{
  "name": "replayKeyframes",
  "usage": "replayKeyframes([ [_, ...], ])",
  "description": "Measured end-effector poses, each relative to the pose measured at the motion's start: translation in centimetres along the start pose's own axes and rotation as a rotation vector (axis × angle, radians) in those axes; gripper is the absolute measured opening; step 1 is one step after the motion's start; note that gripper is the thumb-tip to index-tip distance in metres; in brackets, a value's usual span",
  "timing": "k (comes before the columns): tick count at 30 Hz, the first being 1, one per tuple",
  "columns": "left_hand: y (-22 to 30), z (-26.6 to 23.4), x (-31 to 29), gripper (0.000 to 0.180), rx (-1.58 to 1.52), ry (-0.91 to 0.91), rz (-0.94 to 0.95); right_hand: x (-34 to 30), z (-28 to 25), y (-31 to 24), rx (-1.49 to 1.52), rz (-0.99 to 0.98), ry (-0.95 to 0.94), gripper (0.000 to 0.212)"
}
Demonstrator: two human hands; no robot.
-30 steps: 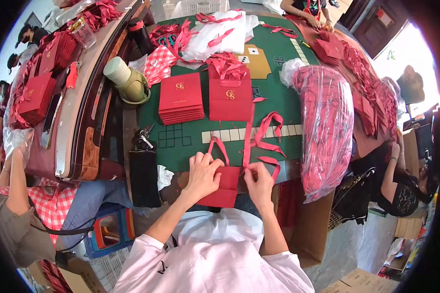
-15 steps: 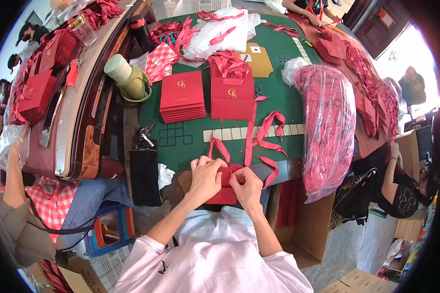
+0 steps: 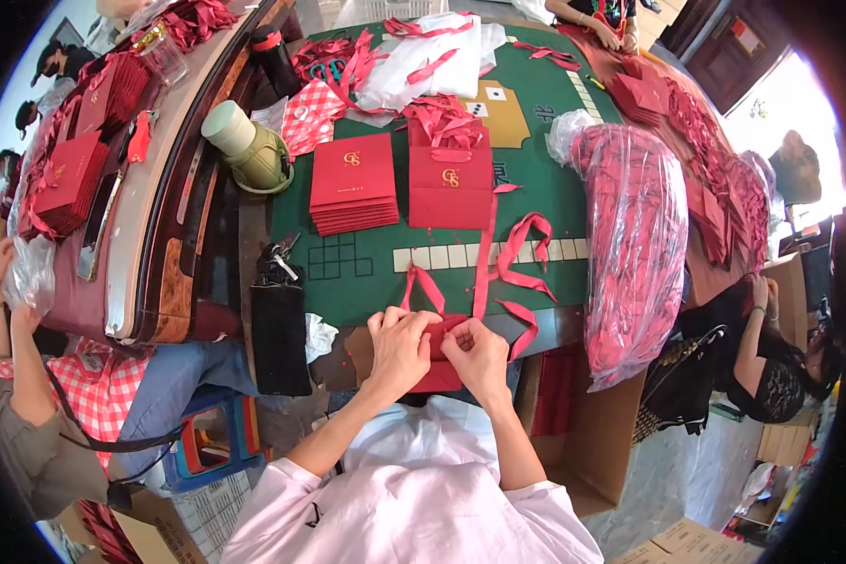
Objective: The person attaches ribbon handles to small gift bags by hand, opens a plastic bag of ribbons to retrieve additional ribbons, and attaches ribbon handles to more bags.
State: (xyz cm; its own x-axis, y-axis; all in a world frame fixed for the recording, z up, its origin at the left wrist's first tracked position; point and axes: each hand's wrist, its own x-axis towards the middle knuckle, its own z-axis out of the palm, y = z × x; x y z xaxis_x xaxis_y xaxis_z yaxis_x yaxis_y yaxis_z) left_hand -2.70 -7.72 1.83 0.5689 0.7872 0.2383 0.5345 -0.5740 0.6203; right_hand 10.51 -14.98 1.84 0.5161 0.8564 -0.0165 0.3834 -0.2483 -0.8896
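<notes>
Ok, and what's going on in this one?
A person is working with both bare hands on a small red pouch at the near edge of a green table. The left hand holds it from the left, while the right hand has its fingers bunched against it; what they pinch is hidden. Further back sit a neat stack of red pouches and, beside it, another red pouch topped with ribbons.

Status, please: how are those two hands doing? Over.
Left hand holding red bag. Right hand pinched against it, exact grip hidden. Loose red ribbons just beyond, none visibly blocking.
</notes>
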Motion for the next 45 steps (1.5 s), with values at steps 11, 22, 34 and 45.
replayKeyframes([
  [11, 0.7, -0.1, -0.4, 0.028, -0.018, 0.061, -0.011, 0.6, -0.6, -1.0, -0.012, 0.088, -0.058, 0.013],
  [22, 1.3, 0.2, -1.1, 0.026, -0.009, 0.140, 0.009, 0.2, -0.1, -1.6, 0.040, 0.010, -0.012, 0.010],
  [34, -0.5, -0.1, 0.0, 0.025, -0.083, 0.059, -0.007, 0.0, -0.3, -0.4, 0.018, -0.255, -0.056, 0.011],
  [45, -0.1, -0.4, 0.3, 0.016, 0.007, 0.039, 0.159, 3.1, -3.6, -0.8, -0.192, -0.251, -0.264, 0.018],
])
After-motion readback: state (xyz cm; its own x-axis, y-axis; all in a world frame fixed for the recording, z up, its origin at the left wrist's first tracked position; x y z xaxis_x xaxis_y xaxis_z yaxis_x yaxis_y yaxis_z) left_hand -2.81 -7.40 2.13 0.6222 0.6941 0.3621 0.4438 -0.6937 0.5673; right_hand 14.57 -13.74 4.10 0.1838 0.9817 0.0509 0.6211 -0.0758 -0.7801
